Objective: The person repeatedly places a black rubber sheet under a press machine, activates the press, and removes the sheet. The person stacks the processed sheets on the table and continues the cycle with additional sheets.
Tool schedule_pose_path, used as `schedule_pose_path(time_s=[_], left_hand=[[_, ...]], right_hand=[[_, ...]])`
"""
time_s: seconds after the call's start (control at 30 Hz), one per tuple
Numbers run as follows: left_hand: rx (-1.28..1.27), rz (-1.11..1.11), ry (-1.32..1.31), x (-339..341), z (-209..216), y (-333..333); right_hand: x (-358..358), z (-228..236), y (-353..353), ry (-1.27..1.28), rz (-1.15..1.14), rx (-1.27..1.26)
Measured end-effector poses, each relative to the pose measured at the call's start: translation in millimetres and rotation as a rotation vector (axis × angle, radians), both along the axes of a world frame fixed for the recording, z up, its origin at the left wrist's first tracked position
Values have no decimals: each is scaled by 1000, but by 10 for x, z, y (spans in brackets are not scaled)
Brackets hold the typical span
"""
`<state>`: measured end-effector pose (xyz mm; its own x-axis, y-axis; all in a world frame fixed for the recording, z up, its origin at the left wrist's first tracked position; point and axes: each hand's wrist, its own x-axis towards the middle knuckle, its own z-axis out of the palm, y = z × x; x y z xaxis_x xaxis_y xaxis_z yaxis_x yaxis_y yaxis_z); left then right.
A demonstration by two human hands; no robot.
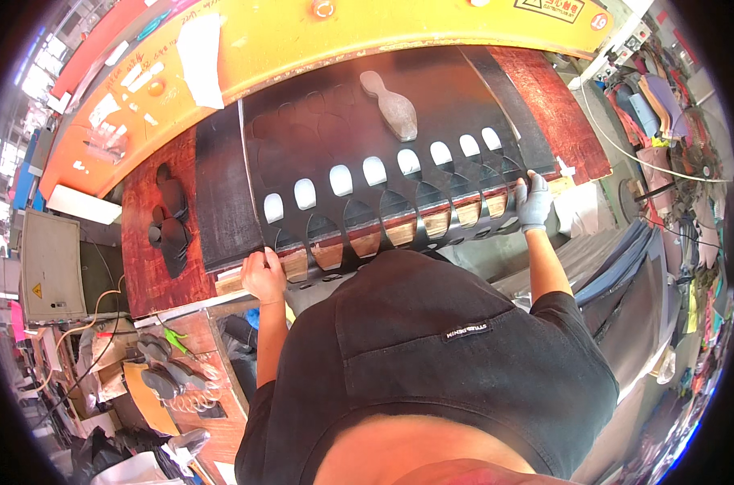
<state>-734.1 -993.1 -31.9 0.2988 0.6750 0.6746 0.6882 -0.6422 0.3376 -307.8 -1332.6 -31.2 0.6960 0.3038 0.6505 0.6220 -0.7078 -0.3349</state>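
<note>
An orange beam point(262, 61) spans the bench; below it, the left hand point(263, 276) clamps the perforated black sheet point(351, 149); whether the right hand point(534, 202) grips is unclear. Uneven pulling could tear it.

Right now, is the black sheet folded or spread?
Spread: the black sheet reaches from left hand to right hand, its holes in view.

A template point(395, 111) lies behind the cutouts point(402, 233) in the sheet point(322, 200) — soles point(175, 242), apparently stacked, left.

At twelve o'clock we see a smooth, faintly glossy sheet point(318, 153); at nine, a scuffed, wood-like board point(145, 250).
</note>
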Motion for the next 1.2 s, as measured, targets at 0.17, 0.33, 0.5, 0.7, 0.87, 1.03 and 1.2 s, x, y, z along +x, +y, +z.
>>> schedule_pose_path(time_s=[0.17, 0.33, 0.5, 0.7, 0.87, 1.03, 1.2], left_hand=[[-12, -26, -29, 318, 78, 535], [-73, 27, -6, 744, 153, 1295], [-158, 18, 5, 1213, 227, 2126], [-130, 32, 57, 1661, 249, 2877], [-70, 57, 3, 1618, 229, 2942], [-92, 59, 49, 1543, 255, 2998], [-122, 54, 11, 1586, 317, 3010]], right_hand=[[507, -80, 549, -12, -23, 95], [941, 104, 1255, -21, 4, 110], [1557, 711, 1949, -82, 242, 279], [2291, 1944, 2770, -15, 370, 470], [2404, 1668, 2793, 96, 684, 658], [2388, 853, 2474, 366, 178, 109], [2422, 454, 2473, 8, 147, -46]])
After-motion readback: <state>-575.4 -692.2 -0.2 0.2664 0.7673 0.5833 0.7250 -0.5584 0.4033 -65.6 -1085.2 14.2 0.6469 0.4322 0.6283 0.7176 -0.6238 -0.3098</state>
